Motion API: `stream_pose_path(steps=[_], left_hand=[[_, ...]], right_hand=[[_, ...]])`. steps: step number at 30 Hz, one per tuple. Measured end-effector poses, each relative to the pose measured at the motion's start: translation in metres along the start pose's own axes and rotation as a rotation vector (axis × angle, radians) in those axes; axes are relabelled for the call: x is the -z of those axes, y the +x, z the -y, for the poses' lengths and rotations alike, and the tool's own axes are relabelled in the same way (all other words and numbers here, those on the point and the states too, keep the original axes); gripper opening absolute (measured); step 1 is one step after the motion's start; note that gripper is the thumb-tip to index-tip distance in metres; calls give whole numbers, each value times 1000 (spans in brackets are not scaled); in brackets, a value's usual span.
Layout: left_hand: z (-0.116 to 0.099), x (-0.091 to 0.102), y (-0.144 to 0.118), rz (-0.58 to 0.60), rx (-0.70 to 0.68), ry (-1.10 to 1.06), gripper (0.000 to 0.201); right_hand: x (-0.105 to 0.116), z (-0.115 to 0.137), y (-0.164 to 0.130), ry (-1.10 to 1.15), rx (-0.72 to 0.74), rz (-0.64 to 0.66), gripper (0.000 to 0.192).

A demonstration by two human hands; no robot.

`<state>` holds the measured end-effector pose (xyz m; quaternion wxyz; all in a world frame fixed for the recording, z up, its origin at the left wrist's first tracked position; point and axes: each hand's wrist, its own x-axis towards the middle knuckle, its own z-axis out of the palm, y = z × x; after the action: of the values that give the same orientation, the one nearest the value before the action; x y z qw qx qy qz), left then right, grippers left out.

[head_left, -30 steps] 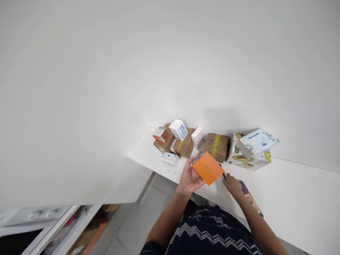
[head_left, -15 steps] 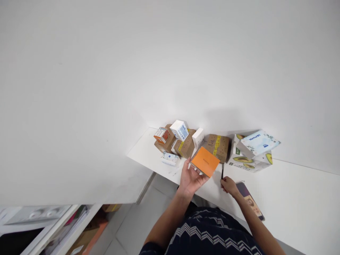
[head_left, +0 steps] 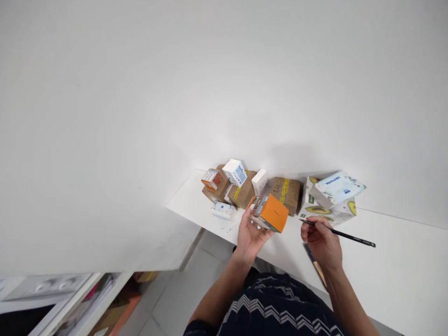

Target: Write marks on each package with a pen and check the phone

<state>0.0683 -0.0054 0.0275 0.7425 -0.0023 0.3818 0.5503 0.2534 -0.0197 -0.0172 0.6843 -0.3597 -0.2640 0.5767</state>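
Orange box (head_left: 276,213) is tilted in the left hand (head_left: 250,235), gripped by its fingers. At the box's four o'clock, the right hand (head_left: 324,242) pinches a black pen (head_left: 353,238) above the phone (head_left: 318,269). A taped carton (head_left: 292,195) stands at one o'clock, the avocado box (head_left: 311,209) at three.

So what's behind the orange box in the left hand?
Beyond the orange box held in the left hand, a brown carton with yellow tape stands on the white table. The orange box hides the carton's near left part, so that can't be seen.
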Motion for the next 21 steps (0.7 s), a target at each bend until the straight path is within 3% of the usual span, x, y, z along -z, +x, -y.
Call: stream_pose_path(steps=[5, 9, 15, 21], left_hand=[[10, 3, -7, 119, -247, 180, 40], [15, 2, -10, 119, -400, 257, 46], [21, 4, -10, 71, -483, 394, 52], [26, 9, -9, 125, -520, 441, 56]], right_hand=[[-18, 17, -21, 0, 103, 74, 13], [-25, 24, -36, -69, 191, 115, 13], [-28, 14, -42, -385, 323, 158, 12], [-27, 0, -35, -592, 444, 166, 12]])
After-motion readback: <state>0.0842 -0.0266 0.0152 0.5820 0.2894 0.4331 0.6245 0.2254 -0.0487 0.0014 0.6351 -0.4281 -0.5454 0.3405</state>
